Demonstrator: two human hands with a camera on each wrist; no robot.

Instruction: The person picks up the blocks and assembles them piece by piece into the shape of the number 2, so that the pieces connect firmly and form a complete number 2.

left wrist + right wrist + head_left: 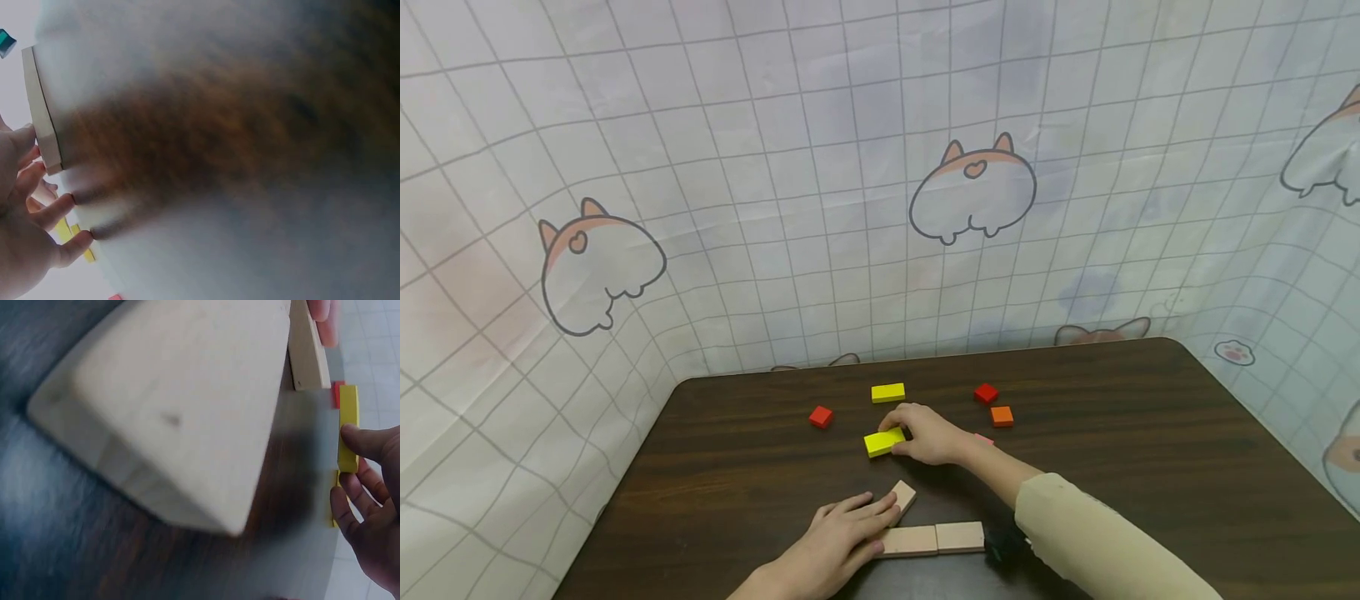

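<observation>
the right hand [927,436] pinches the near yellow block [880,444] at the centre of the frame, its thumb laid along one face; whether the block is off the table [715,467] i cannot tell. the left hand [844,535], at the lower centre, grips nothing: its fingers lie spread, reaching over the angled wooden block [906,493], with the thumb by the left flat block [912,542]. the right flat block [960,537] sits end to end with that one.

to do this well, i would keep the pinch close to the block's end and light, so the free end stays level and doesn't swing. the left hand should press softly, since a firm push could skew the pale pieces. the far yellow block [888,392] lies just above in the frame, so the knuckles want a little care there; the red block [821,417], left of centre, is well apart.
</observation>
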